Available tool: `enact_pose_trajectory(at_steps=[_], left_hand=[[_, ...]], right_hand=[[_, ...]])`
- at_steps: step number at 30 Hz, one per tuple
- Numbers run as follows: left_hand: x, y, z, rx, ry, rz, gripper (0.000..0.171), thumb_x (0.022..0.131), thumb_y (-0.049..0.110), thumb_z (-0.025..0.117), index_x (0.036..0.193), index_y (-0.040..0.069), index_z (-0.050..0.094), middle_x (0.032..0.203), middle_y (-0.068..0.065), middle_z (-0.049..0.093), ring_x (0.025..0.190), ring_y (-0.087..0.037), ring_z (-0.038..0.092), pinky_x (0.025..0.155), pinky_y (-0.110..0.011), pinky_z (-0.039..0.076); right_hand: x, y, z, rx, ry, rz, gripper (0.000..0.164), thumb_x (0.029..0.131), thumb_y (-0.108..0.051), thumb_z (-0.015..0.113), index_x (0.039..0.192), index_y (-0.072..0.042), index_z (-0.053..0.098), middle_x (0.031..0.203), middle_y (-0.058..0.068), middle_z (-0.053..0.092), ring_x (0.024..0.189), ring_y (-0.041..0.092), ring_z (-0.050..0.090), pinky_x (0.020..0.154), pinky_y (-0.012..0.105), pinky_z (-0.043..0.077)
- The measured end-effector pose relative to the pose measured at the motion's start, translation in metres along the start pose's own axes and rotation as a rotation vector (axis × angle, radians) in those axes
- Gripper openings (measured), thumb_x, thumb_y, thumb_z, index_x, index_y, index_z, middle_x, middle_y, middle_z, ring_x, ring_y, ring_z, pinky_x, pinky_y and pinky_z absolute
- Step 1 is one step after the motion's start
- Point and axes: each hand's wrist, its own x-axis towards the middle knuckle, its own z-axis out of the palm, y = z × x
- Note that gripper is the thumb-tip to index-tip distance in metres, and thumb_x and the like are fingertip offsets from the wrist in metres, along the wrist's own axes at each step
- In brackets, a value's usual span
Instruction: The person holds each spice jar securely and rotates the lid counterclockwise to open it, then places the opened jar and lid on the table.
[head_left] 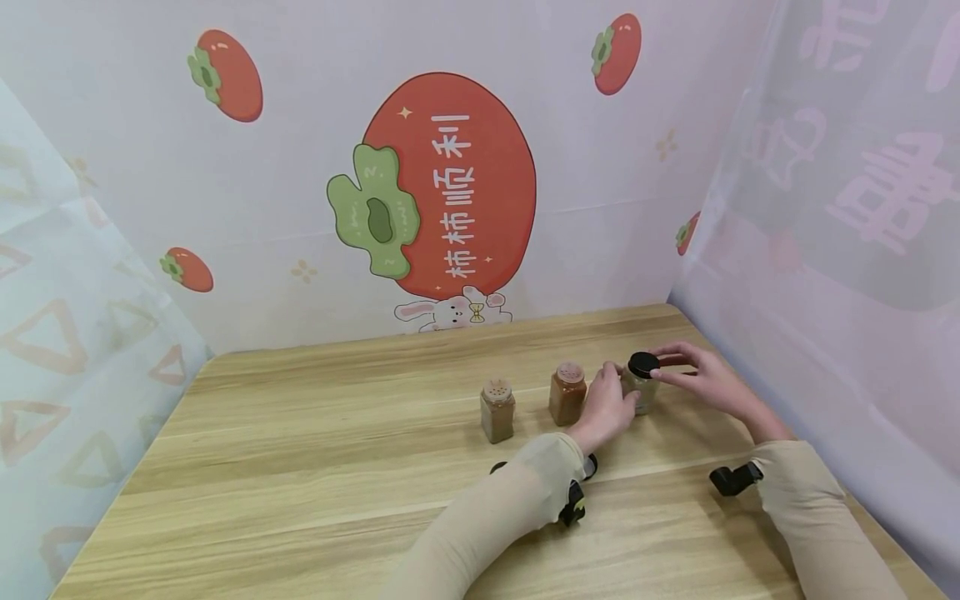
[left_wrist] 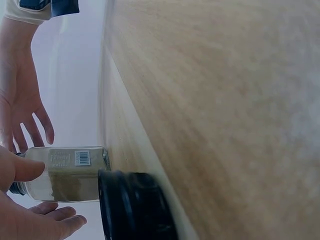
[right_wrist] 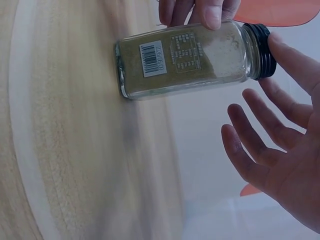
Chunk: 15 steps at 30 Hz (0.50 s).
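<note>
A glass spice jar [head_left: 642, 398] with tan powder and a black lid [head_left: 643, 365] stands upright at the table's right side. My left hand [head_left: 607, 408] grips its body, thumb on one side and fingers on the other. With thumb and index finger, my right hand [head_left: 705, 381] pinches the lid at its edge; the other fingers are spread apart in the right wrist view. A white barcode label [right_wrist: 152, 58] shows on the glass. Left of my left hand stand two spice jars with perforated shaker tops, one reddish-brown [head_left: 567, 403], one paler brown [head_left: 497, 418].
A loose black lid [left_wrist: 137, 207] lies close before the left wrist camera. In the head view, my left sleeve [head_left: 495, 521] partly covers dark round lids on the wooden table [head_left: 285, 433]. Printed cloth [head_left: 285, 183] hangs behind the table and along both sides.
</note>
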Motion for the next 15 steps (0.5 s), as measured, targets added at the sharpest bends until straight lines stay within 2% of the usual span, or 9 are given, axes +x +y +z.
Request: enact_pose_trajectory(at_steps=[4, 6, 8, 15], left_hand=[[-0.0005, 0.0002, -0.0008, -0.004, -0.002, 0.006, 0.038, 0.090, 0.023, 0.065, 0.122, 0.012, 0.048, 0.120, -0.003, 0.058, 0.109, -0.011, 0.058, 0.092, -0.022, 0.047], [-0.0005, 0.0002, -0.0009, -0.002, -0.003, 0.010, 0.038, 0.090, 0.023, 0.065, 0.122, 0.012, 0.048, 0.121, -0.003, 0.058, 0.109, -0.010, 0.057, 0.093, -0.022, 0.047], [-0.0004, 0.0001, -0.0009, 0.000, -0.003, 0.013, 0.038, 0.090, 0.023, 0.065, 0.122, 0.012, 0.048, 0.121, -0.003, 0.058, 0.109, -0.010, 0.057, 0.093, -0.022, 0.047], [-0.0004, -0.0004, -0.0012, 0.002, -0.006, 0.012, 0.038, 0.090, 0.024, 0.065, 0.122, 0.012, 0.048, 0.119, -0.003, 0.058, 0.107, -0.011, 0.058, 0.090, -0.021, 0.047]], right_hand=[[0.0015, 0.0027, -0.0024, 0.020, -0.007, -0.066, 0.035, 0.090, -0.017, 0.065, 0.123, -0.005, 0.059, 0.122, 0.018, 0.061, 0.104, 0.001, 0.058, 0.077, 0.014, 0.049], [0.0022, 0.0039, -0.0037, 0.024, -0.019, -0.088, 0.035, 0.091, -0.016, 0.064, 0.123, -0.005, 0.059, 0.123, 0.018, 0.060, 0.103, -0.006, 0.055, 0.078, 0.014, 0.049], [0.0028, 0.0048, -0.0047, 0.026, -0.032, -0.109, 0.035, 0.092, -0.014, 0.062, 0.125, -0.004, 0.059, 0.124, 0.019, 0.060, 0.102, -0.010, 0.053, 0.078, 0.014, 0.049], [0.0024, 0.0077, -0.0082, 0.100, -0.112, -0.176, 0.036, 0.095, -0.008, 0.055, 0.131, 0.001, 0.053, 0.127, 0.027, 0.055, 0.105, -0.008, 0.056, 0.082, 0.013, 0.048]])
